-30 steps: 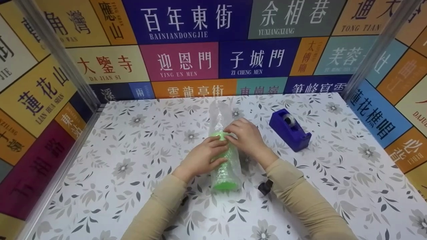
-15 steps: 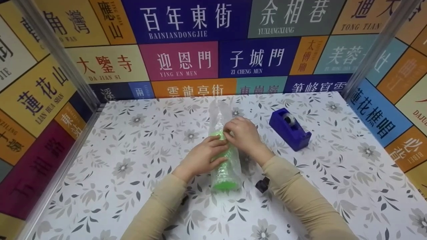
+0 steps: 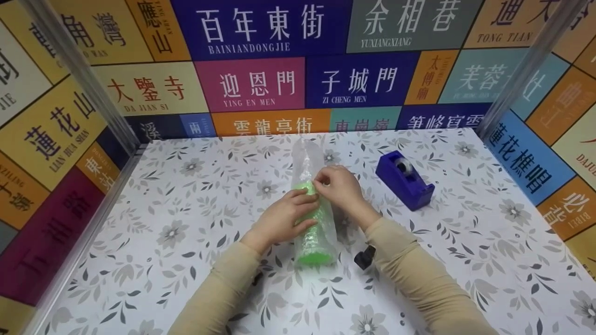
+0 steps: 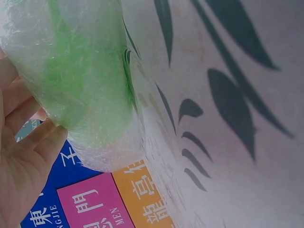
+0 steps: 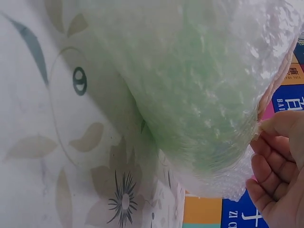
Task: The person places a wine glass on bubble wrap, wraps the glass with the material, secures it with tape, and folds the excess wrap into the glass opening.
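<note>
A green cylindrical object (image 3: 314,257), wrapped in clear bubble wrap (image 3: 307,157), lies lengthwise on the table, its round green end toward me. My left hand (image 3: 282,218) rests across the upper part of the roll with fingers extended; in the left wrist view its fingertips (image 4: 58,135) touch the plastic. From the other side, my right hand (image 3: 343,187) meets the roll near the left fingertips. Seen from the right wrist, thumb and forefinger pinch a small clear crumpled bit at the edge of the bubble wrap (image 5: 199,95), and the other fingers are curled.
A blue tape dispenser (image 3: 404,184) with a roll of clear tape (image 3: 404,166) stands right of the roll on the flower-patterned table (image 3: 209,279). Sign-printed panels (image 3: 251,83) enclose the table at the back and both sides. Beneath the right forearm hangs a black wrist camera (image 3: 364,257).
The right hand's thumb and forefinger have closed together at the wrap's edge, and its wrist has shifted slightly. The left hand and the wrapped roll stay in place.
</note>
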Tool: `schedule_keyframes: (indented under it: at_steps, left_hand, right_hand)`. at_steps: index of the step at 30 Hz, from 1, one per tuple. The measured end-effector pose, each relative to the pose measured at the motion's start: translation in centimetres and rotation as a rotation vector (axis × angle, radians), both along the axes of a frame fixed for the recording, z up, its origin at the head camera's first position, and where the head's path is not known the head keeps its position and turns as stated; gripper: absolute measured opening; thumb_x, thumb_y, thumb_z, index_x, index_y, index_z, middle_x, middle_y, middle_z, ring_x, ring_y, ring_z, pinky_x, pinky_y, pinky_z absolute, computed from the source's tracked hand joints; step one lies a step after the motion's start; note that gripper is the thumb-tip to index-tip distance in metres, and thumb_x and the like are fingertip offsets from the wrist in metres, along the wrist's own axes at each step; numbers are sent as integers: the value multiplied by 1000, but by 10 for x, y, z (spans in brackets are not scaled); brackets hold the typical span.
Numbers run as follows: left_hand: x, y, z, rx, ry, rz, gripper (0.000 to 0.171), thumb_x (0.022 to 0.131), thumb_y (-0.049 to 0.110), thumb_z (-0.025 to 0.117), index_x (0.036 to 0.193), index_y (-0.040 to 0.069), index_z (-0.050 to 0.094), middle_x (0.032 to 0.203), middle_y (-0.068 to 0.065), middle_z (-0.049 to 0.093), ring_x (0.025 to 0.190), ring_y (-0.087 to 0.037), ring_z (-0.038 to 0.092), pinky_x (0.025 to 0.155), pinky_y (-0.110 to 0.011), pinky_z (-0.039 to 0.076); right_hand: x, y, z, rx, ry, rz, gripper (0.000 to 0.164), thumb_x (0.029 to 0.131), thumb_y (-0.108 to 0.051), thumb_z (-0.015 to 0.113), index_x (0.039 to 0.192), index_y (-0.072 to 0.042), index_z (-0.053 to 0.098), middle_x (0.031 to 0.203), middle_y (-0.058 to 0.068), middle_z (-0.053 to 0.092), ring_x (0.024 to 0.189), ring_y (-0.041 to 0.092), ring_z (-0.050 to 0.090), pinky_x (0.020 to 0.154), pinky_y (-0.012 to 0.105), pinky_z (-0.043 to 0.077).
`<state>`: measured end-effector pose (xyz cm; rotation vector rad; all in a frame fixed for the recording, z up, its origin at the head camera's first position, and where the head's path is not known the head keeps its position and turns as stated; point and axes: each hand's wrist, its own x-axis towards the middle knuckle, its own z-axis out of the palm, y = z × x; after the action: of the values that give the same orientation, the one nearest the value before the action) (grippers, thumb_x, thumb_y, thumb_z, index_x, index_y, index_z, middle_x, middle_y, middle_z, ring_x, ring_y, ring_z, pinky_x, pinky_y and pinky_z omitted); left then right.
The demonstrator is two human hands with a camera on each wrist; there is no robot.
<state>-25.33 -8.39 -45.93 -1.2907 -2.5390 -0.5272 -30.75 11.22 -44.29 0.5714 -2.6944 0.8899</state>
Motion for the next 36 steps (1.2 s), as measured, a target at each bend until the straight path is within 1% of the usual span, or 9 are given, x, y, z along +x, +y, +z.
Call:
schedule_keyframes:
  at_steps: [5, 9, 14, 20, 23, 27, 29, 33, 36]
  left_hand:
    - [0, 1, 0, -6, -1, 8, 46, 100, 37, 59, 133, 6, 62, 140, -9, 56, 135, -31, 43, 115, -38, 32]
    - [0, 0, 0, -11, 2, 8, 47, 100, 38, 59, 134, 7, 62, 141, -9, 55, 135, -31, 43, 115, -38, 33]
    - [0, 0, 1, -18, 11, 14, 46, 100, 39, 58, 133, 7, 62, 140, -9, 56, 135, -31, 43, 115, -38, 33]
    - [0, 1, 2, -29, -6, 17, 47, 100, 39, 57, 133, 7, 62, 140, -9, 56, 136, -31, 42, 115, -39, 32]
    - [0, 1, 2, -27, -18, 17, 47, 101, 39, 57, 134, 6, 62, 141, -8, 56, 136, -32, 42, 115, -38, 32]
    - [0, 1, 3, -29, -22, 24, 47, 101, 38, 57, 135, 7, 61, 142, -7, 55, 137, -31, 41, 115, -37, 32]
    - [1, 1, 3, -33, -23, 26, 47, 101, 39, 56, 135, 7, 61, 142, -7, 55, 137, -30, 41, 115, -37, 33]
    - [1, 0, 2, -44, -26, 32, 47, 101, 39, 56, 135, 7, 61, 143, -7, 54, 138, -30, 40, 115, -37, 33]
    - [1, 1, 2, -46, -26, 31, 47, 101, 39, 56, 134, 7, 62, 142, -7, 55, 138, -29, 41, 115, -36, 33]
  right_hand:
    - [1, -1, -2, -2, -17, 6, 14, 91, -23, 71, 83, -11, 73, 84, 2, 69, 84, 22, 61, 79, 37, 51]
    - [2, -1, -1, 42, 28, 23, 11, 89, -21, 74, 83, -11, 74, 84, 1, 69, 84, 23, 60, 78, 38, 51]
    - [3, 0, 3, 104, 91, 40, 13, 89, -24, 75, 84, -11, 77, 85, 1, 70, 87, 25, 62, 78, 41, 52]
    - [4, 6, 10, 93, 153, 71, 17, 92, -25, 72, 88, -10, 78, 89, 4, 71, 90, 27, 63, 82, 42, 52]
    - [4, 14, 14, 85, 217, 119, 17, 94, -23, 70, 91, -9, 78, 93, 5, 72, 93, 28, 62, 84, 44, 52]
    - [3, 28, 15, 120, 308, 233, 13, 94, -16, 68, 100, -10, 78, 97, 6, 71, 99, 30, 61, 89, 45, 51]
    - [2, 34, 14, 148, 339, 287, 17, 93, -10, 67, 106, -11, 78, 99, 6, 71, 99, 30, 60, 88, 45, 51]
    - [3, 43, 8, 220, 362, 355, 32, 90, -3, 64, 118, -14, 75, 107, 7, 70, 103, 29, 59, 89, 46, 51]
    - [5, 45, 3, 284, 353, 374, 38, 91, -4, 64, 125, -19, 71, 115, 6, 68, 110, 29, 58, 93, 48, 49]
